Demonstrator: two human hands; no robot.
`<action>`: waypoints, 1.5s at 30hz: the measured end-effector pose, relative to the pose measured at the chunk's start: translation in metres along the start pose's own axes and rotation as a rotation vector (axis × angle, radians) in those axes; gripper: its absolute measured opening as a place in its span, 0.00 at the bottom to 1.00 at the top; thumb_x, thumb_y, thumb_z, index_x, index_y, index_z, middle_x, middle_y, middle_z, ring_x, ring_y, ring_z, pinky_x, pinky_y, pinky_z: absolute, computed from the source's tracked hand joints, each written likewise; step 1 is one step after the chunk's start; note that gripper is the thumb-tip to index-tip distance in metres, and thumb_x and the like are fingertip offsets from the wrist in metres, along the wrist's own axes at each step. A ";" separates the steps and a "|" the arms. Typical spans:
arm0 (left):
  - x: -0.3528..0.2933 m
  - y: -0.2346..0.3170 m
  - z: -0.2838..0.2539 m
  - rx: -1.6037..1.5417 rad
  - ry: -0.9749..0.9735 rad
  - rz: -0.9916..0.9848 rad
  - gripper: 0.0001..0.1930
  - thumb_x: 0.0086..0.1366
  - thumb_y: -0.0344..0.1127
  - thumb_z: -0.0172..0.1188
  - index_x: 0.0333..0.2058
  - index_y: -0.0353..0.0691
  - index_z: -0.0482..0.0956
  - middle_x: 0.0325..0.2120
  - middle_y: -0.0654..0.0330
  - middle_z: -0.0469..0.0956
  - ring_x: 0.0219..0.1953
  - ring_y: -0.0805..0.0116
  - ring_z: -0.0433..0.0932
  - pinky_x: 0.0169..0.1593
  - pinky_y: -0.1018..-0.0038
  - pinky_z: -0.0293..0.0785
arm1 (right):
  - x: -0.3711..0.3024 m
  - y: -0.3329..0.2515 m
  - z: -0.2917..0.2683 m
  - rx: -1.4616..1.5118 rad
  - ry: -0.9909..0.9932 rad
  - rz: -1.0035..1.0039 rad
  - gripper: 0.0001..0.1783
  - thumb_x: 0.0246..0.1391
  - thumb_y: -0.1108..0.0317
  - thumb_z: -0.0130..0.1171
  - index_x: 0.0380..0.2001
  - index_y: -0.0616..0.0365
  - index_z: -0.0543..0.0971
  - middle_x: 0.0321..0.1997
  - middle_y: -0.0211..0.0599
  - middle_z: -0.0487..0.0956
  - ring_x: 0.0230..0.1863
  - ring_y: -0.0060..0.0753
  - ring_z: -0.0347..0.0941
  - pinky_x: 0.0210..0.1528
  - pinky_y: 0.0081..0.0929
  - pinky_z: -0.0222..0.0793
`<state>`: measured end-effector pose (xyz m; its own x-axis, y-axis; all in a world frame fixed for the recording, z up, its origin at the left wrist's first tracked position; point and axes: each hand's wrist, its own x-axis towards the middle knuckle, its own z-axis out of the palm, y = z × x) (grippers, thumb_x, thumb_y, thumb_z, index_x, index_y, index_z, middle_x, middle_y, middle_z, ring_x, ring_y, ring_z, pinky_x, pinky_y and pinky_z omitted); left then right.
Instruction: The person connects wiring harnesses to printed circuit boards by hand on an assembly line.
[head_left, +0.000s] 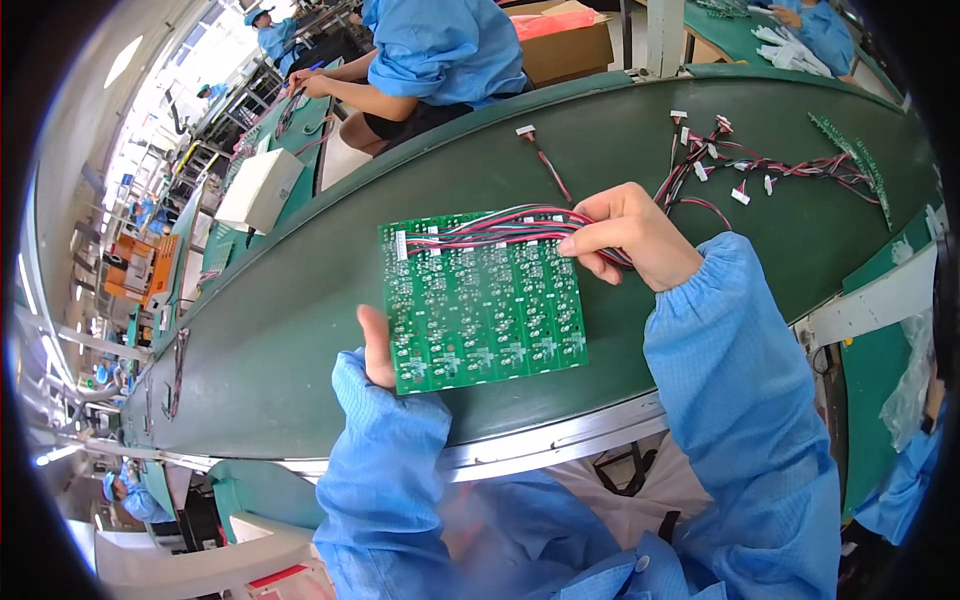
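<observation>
A green circuit board panel [480,320], made of several joined strips, is held up over the belt, tilted toward me. My left hand [376,345] grips it at the lower left; the thumb shows at the edge and the other fingers are hidden behind the board. Along its top side runs a bundle of red, black, white and green wires [490,232], with white connectors [402,246] on the board's upper left. My right hand [630,235] pinches this bundle between thumb and forefinger at the upper right corner, and the wires pass on behind the fingers.
The green conveyor belt [270,350] curves across, with a metal rail [560,430] on my side. Loose wire harnesses [750,165] and a green board strip [860,160] lie at the right; one short harness [545,165] lies beyond the board. A co-worker [440,60] sits across the belt.
</observation>
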<state>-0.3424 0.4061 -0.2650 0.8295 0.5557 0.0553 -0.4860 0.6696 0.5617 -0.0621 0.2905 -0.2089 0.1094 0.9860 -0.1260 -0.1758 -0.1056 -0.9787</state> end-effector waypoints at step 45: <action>0.022 -0.037 0.046 -0.296 -0.049 -0.434 0.68 0.40 0.88 0.52 0.71 0.42 0.48 0.60 0.20 0.56 0.58 0.16 0.62 0.57 0.29 0.63 | 0.016 0.042 0.016 -0.723 0.446 -0.787 0.09 0.51 0.72 0.68 0.34 0.64 0.80 0.26 0.38 0.80 0.26 0.27 0.77 0.29 0.24 0.72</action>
<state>-0.2936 0.3714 -0.2465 0.9801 0.1780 -0.0883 -0.1465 0.9474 0.2845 -0.0833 0.3037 -0.2489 0.3008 0.6939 0.6542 0.6793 0.3256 -0.6577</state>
